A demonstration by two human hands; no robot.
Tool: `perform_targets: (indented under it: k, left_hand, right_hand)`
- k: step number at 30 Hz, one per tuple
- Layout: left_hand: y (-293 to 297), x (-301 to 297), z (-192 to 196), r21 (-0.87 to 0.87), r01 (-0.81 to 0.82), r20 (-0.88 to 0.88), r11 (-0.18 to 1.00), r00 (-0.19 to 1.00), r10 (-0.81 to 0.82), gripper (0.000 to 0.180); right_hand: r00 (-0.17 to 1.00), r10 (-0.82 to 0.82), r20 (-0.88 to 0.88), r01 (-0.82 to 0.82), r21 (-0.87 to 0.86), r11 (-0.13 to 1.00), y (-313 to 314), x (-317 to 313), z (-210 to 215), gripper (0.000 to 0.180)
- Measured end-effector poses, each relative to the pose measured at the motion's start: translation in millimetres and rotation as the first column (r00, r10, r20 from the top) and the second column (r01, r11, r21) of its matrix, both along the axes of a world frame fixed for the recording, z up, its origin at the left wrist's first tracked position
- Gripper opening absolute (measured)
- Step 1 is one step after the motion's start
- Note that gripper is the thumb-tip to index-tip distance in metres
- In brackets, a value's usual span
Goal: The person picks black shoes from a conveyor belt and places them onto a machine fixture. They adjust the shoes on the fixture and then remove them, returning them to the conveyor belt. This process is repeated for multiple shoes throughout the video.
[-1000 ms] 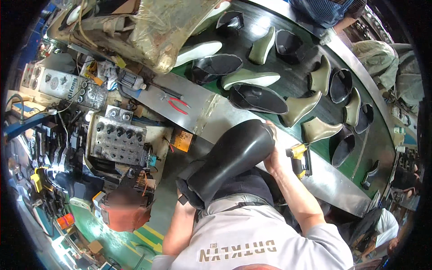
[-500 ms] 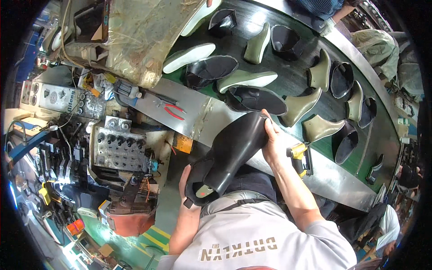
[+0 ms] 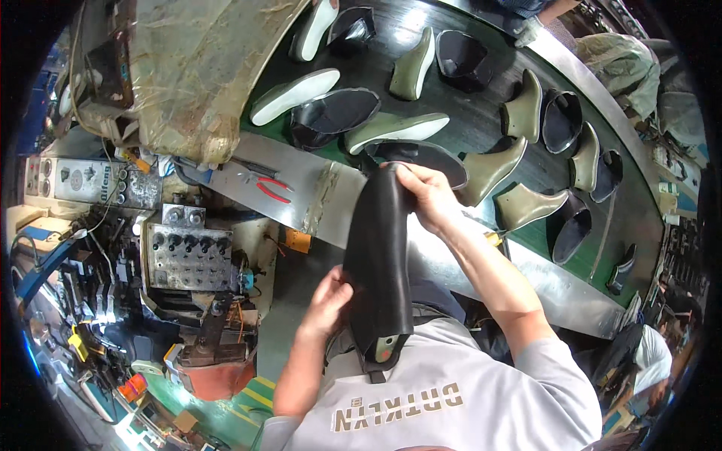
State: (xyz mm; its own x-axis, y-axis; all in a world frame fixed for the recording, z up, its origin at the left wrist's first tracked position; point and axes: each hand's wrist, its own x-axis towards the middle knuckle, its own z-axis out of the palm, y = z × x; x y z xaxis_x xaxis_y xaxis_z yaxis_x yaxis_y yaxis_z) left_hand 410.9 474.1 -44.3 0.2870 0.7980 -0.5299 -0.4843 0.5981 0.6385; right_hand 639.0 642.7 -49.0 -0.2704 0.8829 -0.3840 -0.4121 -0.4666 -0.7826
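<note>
A black boot (image 3: 378,255) is held upright against the person's chest, between both hands, just in front of the tabletop (image 3: 301,184). The toe end is pinched by the right hand (image 3: 427,197), its grip closed over the top edge. The lower side of the boot, near the opening, is cupped by the left hand (image 3: 329,299), fingers wrapped against the black surface. Behind the boot, olive lasts (image 3: 489,169) and black uppers (image 3: 335,113) are laid out on a dark green belt (image 3: 481,120). Red pliers (image 3: 272,189) are seen on the metal tabletop, left of the boot.
</note>
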Motion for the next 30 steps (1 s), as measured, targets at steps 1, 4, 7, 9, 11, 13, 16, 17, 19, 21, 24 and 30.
perform_targets:
  k: [1, 4, 7, 9, 11, 13, 16, 17, 19, 21, 24, 30]
  left_hand:
    - [10.8, 0.2, 10.2, -0.027, -0.037, 0.083, 0.999, 0.996, 0.040, 0.052]
    - [18.6, -8.8, 21.7, -0.108, -0.140, -0.048, 0.984, 0.990, 0.135, 0.042]
    - [26.3, -7.9, 32.0, 0.026, -0.231, -0.169, 0.973, 0.958, 0.232, 0.030]
    - [31.1, 14.2, 56.3, 0.119, -0.379, -0.256, 0.918, 0.882, 0.397, 0.028]
    - [17.3, 9.3, 49.2, 0.208, -0.354, -0.471, 0.912, 0.781, 0.411, 0.034]
    - [6.9, 0.1, 42.1, 0.276, -0.342, -0.587, 0.898, 0.680, 0.439, 0.038]
    - [-1.3, -16.7, 45.6, 0.320, -0.339, -0.654, 0.885, 0.596, 0.465, 0.040]
    - [-5.6, -25.4, 46.5, 0.321, -0.344, -0.674, 0.882, 0.572, 0.468, 0.040]
    - [-17.1, -47.4, 48.3, 0.325, -0.363, -0.715, 0.873, 0.510, 0.478, 0.039]
    - [-31.4, -72.6, 50.2, 0.412, -0.364, -0.784, 0.836, 0.325, 0.528, 0.037]
    - [-63.1, -116.8, 56.8, 0.300, -0.564, -0.747, 0.769, 0.362, 0.557, 0.037]
    - [-117.9, -196.2, 107.0, 0.430, -0.754, -0.437, 0.497, 0.308, 0.845, 0.032]
  right_hand:
    - [0.999, 0.022, -0.033, -0.022, 0.016, 1.000, 6.8, -5.4, 6.9, 0.038]
    - [0.990, 0.139, 0.035, -0.142, 0.094, 0.985, 15.9, -26.7, 22.6, 0.035]
    - [0.974, 0.216, 0.071, -0.223, 0.122, 0.967, 23.3, -49.6, 29.4, 0.031]
    - [0.960, 0.249, 0.132, -0.269, 0.176, 0.947, 25.3, -61.7, 30.6, 0.029]
    - [0.965, 0.248, 0.082, -0.259, 0.176, 0.950, 24.0, -75.7, 37.3, 0.027]
    - [0.960, 0.272, 0.069, -0.279, 0.134, 0.951, 20.5, -93.1, 39.6, 0.024]
    - [0.957, 0.290, -0.020, -0.290, 0.035, 0.956, 16.0, -128.2, 35.6, 0.024]
    - [0.951, 0.310, -0.021, -0.309, 0.044, 0.950, 13.9, -141.9, 37.5, 0.023]
    - [0.932, 0.361, -0.028, -0.358, 0.064, 0.931, 8.2, -174.1, 44.2, 0.022]
    - [0.943, 0.330, 0.034, -0.328, 0.261, 0.908, -4.9, -206.3, 58.6, 0.024]
    - [0.953, 0.301, 0.018, -0.289, 0.344, 0.894, -21.5, -260.4, 67.5, 0.027]
    - [0.787, 0.601, -0.142, -0.542, 0.309, 0.782, -74.3, -390.6, 114.9, 0.031]
